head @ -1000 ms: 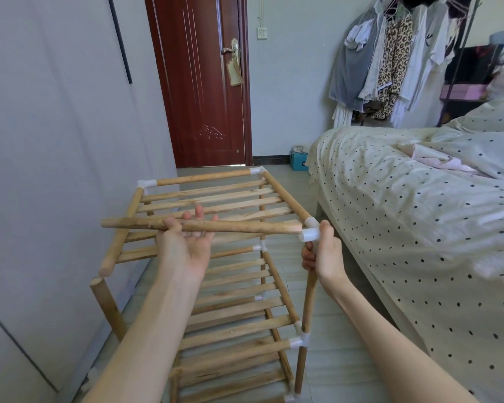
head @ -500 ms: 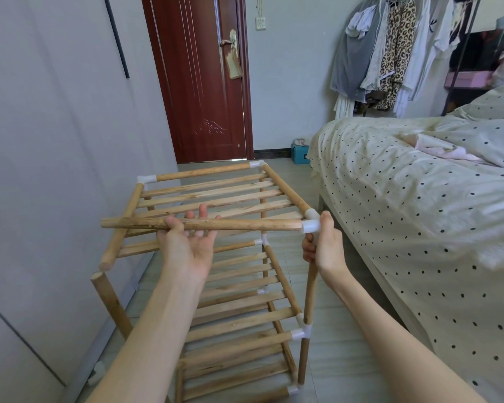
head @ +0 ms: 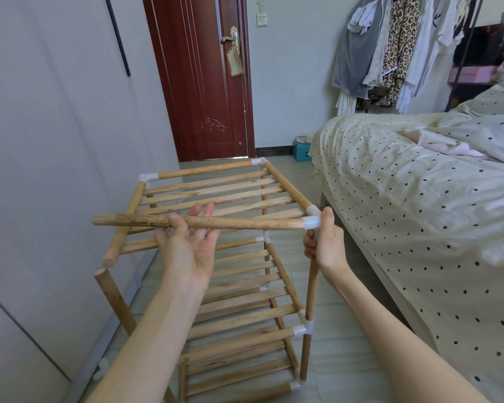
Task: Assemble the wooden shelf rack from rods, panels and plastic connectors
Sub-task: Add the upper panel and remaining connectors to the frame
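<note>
Wooden rod (head: 204,222) across rack (head: 221,199) top, cradled palm-up on open left hand (head: 188,251), right end in white connector (head: 312,221), right hand (head: 326,245) wrapped around upright post (head: 312,292) beneath.

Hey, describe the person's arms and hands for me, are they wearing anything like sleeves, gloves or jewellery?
Both forearms are bare as far as the frame shows: no sleeves in view. The left hand and right hand have no gloves, and no rings, watch or bracelets show on the fingers or wrists.

Left hand (head: 186,251) palm-up, fingers spread, right hand (head: 326,242) curled closed
</note>
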`<state>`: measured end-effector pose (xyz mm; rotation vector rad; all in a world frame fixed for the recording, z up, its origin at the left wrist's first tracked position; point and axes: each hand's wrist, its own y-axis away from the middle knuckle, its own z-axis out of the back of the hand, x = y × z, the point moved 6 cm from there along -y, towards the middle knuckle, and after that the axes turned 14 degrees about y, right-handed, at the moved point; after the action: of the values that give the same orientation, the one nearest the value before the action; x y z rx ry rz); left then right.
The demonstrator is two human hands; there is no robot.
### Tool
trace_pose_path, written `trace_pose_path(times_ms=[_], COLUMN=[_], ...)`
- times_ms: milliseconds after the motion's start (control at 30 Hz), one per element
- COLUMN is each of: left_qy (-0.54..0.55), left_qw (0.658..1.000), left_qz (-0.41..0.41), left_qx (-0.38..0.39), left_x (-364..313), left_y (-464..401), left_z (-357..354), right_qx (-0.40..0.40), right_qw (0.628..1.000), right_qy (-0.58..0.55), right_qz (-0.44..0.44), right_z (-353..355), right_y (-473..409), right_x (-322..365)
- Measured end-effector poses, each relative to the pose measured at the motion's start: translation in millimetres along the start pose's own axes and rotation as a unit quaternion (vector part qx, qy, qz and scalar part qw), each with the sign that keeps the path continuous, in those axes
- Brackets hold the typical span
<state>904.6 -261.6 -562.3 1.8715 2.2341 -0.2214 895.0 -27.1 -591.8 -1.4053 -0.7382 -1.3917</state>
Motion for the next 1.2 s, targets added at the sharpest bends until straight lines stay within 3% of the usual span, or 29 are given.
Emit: trace_pose_path(times_ms=[333, 733, 900, 967, 1033, 1100, 1133, 1167, 1200], left_qy=[-0.088, -0.111, -0.094, -0.156, -0.352, -0.565, -0.655, -0.718, -0.756], left_qw=[0.994, 0.992, 0.995, 0.987, 0.934, 0.815, 0.737, 0.64, 0.525], left_qz=[0.008, -0.051, -0.03, 0.004, 0.058, 0.065, -0.005, -0.129, -0.255], left_qx=[0.063, -0.002, -0.011, -0.022, 0.007, 0.106, 0.17, 0.24, 0.298], left_x=[2, 11, 11, 10, 11, 15, 14, 9, 4], left_y=[8, 36, 34, 35, 39, 48, 51, 55, 62], left_z=[0, 6, 7, 7, 5, -2, -8, -21, -35], right_qx=[-0.01, -0.042, -0.029, -0.013, -0.012, -0.015, -0.013, -0.01, -0.005], right_qw=[1.0, 0.999, 0.999, 1.0, 1.0, 1.0, 1.0, 1.0, 1.0], right_qy=[0.008, 0.02, 0.016, 0.011, 0.007, 0.007, 0.008, 0.009, 0.01], right_qz=[-0.009, 0.008, 0.004, -0.009, -0.018, -0.018, -0.016, -0.014, -0.013], right_z=[3, 0, 1, 1, 2, 1, 1, 0, 0], right_y=[-1, 9, 6, 3, 1, 0, 0, 0, 0], right_x=[-2, 3, 1, 0, -1, -3, -4, -5, -6])
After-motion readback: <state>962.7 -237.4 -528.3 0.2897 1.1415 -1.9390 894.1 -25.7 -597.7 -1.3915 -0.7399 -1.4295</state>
